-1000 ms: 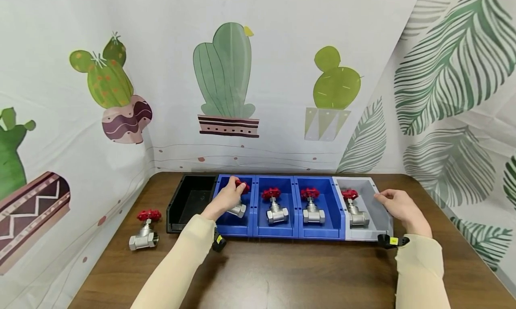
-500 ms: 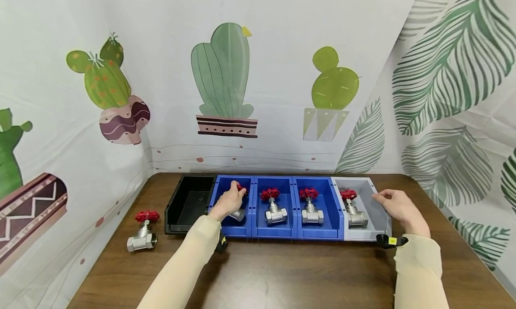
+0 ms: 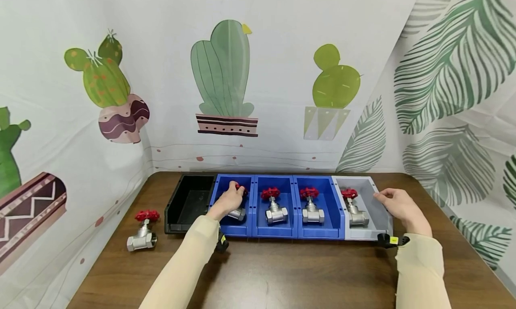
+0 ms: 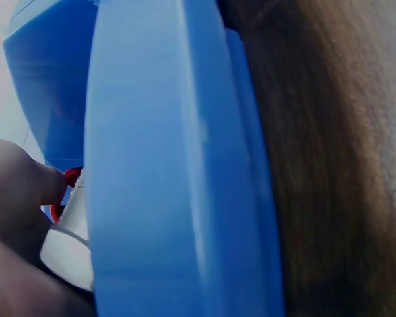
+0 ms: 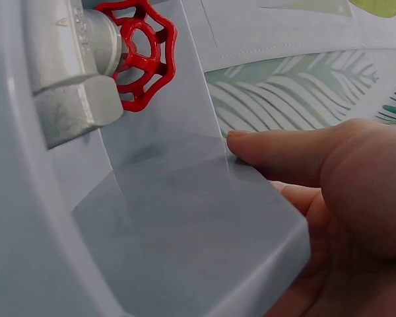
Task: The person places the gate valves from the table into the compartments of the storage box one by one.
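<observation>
My left hand point(image 3: 227, 201) reaches into the leftmost blue bin point(image 3: 234, 230). It grips the red handwheel of a gate valve point(image 3: 238, 213), whose steel body shows below the fingers. In the left wrist view, the bin's front wall point(image 4: 152, 165) hides most of that valve point(image 4: 69, 254). At the right end, my right hand point(image 3: 401, 208) pinches the side wall of the grey bin point(image 3: 368, 197), thumb on the rim and fingers outside. A valve with a red handwheel point(image 5: 142, 56) stands inside this grey bin, apart from the hand.
Two more blue bins, the middle one point(image 3: 275, 233) and the right one point(image 3: 320, 233), each hold a valve. A black bin point(image 3: 193, 206) joins the row's left end. Another valve point(image 3: 143, 235) stands on the wooden table point(image 3: 282, 273) to its left. A printed cloth point(image 3: 282, 76) hangs behind.
My left hand has shifted slightly down and right inside the leftmost blue bin, with the valve lower in it. The right hand keeps its place on the grey bin.
</observation>
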Available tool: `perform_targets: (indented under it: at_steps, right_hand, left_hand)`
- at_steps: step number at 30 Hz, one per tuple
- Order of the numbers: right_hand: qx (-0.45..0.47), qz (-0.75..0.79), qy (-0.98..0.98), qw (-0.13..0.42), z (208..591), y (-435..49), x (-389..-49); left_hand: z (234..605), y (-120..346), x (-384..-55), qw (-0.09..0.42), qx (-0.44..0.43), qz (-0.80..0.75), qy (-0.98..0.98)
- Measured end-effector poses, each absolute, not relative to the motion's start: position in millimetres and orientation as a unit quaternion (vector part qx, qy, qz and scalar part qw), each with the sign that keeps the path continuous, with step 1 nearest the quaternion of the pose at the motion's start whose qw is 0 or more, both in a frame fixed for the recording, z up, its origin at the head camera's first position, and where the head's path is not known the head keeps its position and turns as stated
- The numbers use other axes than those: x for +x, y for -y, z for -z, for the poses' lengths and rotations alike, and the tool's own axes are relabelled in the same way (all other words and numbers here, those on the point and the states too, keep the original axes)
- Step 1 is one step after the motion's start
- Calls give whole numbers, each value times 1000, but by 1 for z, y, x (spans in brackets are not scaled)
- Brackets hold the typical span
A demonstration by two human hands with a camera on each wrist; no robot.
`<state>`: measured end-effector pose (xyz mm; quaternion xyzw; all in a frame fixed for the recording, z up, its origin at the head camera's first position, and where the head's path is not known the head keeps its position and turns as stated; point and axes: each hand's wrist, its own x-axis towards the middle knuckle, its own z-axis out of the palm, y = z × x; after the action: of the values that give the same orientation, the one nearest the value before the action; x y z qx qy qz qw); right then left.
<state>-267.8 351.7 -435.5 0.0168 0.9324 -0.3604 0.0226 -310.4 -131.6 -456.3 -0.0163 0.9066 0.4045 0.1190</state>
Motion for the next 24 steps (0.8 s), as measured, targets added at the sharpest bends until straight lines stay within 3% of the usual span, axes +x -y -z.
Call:
perform_targets:
  at_steps: [24]
  right_hand:
    - [5,358,-933,14,437,-352,-270]
  left_hand:
    - [447,134,-304,114,-41,-441,-889]
